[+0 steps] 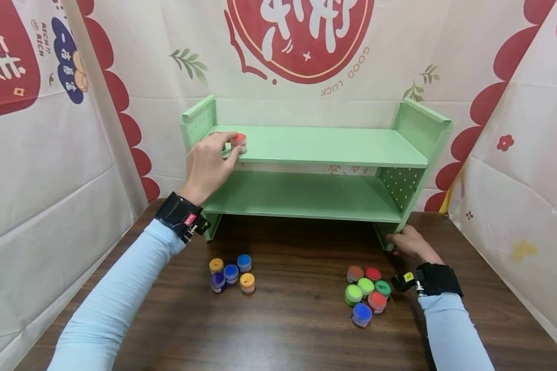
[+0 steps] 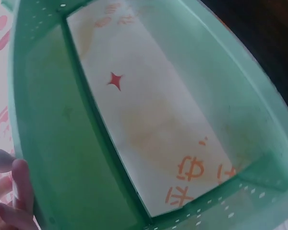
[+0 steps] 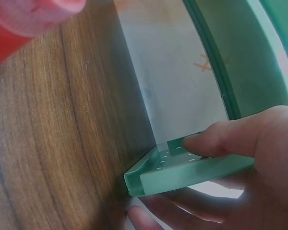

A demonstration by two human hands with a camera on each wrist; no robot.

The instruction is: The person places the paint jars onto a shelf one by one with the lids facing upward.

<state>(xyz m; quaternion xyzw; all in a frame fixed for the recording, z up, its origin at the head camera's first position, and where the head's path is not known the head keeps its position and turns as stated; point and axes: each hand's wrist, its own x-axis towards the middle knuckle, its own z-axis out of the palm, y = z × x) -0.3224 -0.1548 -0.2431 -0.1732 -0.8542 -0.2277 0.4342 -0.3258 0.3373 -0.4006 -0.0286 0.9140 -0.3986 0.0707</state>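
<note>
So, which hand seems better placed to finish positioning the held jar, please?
The left hand, probably: it pinches the red-lidded jar by the upper shelf; the right hand grips a side panel.

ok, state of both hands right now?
Left hand: closed, pinching a red-lidded jar.
Right hand: closed, gripping the green rack leg.

Head view looks forward, down from above; wrist views close, tilted, both sharing green shelf [image 1: 301, 194]
</note>
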